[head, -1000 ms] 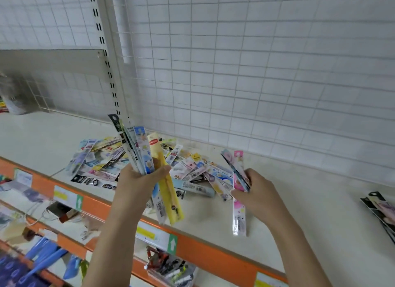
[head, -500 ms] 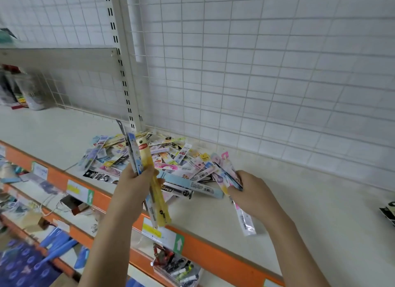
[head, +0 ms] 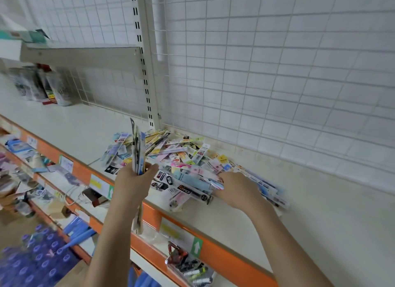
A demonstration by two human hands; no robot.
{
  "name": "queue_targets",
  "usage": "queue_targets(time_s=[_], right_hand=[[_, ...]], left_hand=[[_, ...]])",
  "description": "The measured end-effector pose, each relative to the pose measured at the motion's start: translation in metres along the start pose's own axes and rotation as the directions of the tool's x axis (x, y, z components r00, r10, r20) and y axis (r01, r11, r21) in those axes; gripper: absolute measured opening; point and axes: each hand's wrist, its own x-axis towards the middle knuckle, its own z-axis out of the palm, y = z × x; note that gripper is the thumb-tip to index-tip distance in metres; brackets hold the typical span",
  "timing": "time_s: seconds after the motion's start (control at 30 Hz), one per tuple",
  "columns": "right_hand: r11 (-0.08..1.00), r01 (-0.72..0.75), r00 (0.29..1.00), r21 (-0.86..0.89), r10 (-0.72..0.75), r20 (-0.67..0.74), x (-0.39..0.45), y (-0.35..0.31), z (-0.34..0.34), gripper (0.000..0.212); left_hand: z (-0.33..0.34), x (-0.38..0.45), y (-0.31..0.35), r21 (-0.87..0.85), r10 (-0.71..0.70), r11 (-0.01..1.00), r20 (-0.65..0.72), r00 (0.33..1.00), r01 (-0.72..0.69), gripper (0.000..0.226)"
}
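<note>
A loose pile of long, flat pen packets (head: 181,158) lies on a cream shelf (head: 320,212), close to the wire-grid back. My left hand (head: 132,182) grips an upright bundle of several packets (head: 137,152) in front of the pile's left side; their lower ends hang below my wrist. My right hand (head: 237,188) is down on the right end of the pile, its fingers curled on a few packets that fan out to the right beneath it. The fingertips are partly hidden.
The shelf has an orange front edge (head: 224,256) with price labels. A slotted upright post (head: 147,73) and a shelf bracket (head: 85,58) stand behind the pile. Bagged goods (head: 42,88) sit far left. Lower shelves hold more stationery (head: 188,265).
My right hand dropped from in front of the pile onto its right end, carrying its packets down flat. My left hand turned its bundle edge-on. The view swung left.
</note>
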Motion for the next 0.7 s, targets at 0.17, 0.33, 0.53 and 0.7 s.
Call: queue_targets(time_s=[0.17, 0.33, 0.53, 0.7], right_hand=[[0.991, -0.042, 0.995, 0.129, 0.053, -0.084, 0.001, 0.006, -0.017, 0.029], [0.955, -0.093, 0.977, 0.283, 0.142, -0.156, -0.006, 0.021, -0.027, 0.027], [0.898, -0.199, 0.956, 0.393, 0.265, -0.122, -0.016, 0.040, -0.018, 0.030], [0.881, -0.250, 0.935, 0.402, 0.328, -0.136, -0.017, 0.049, -0.015, 0.026]], left_hand=[[0.012, 0.005, -0.003, 0.365, 0.027, 0.931, -0.041, 0.999, -0.010, 0.041], [0.035, 0.008, -0.007, 0.630, 0.009, 0.776, 0.034, 0.999, -0.028, 0.057], [0.059, 0.005, -0.007, 0.706, -0.016, 0.706, 0.099, 0.995, -0.059, 0.063], [0.057, 0.013, -0.005, 0.707, -0.038, 0.704, 0.139, 0.990, -0.072, 0.047]])
